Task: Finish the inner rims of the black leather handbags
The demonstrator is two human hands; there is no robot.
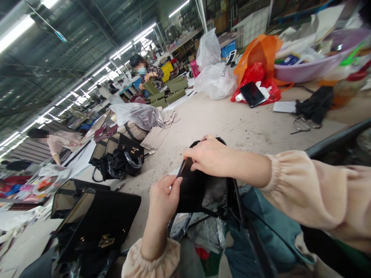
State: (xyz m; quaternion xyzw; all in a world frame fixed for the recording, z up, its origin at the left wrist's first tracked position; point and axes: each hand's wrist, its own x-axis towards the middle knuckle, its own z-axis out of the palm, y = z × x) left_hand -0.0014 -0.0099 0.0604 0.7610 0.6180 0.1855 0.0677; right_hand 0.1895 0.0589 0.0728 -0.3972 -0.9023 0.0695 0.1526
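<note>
Our littered worktable (191, 116) stretches ahead; at its near side, our left hand (164, 197) and right hand (213, 156) both pinch the black bag (189, 193), which could slip if either grip loosens.

The left hand (164, 195) and right hand (214, 155) grip the edge of a black bag (189, 195) at the near side of the counter (199, 119). Black handbags (113, 216) with gold-toned hardware stand at the left. Farther back, a clear plastic bag (136, 114) lies near flat card pieces (156, 138). At the right, a dark phone (253, 95) rests on a red bag (257, 77), near a purple basin (304, 73). A masked co-worker (153, 72) is positioned behind green bags (177, 85).
</note>
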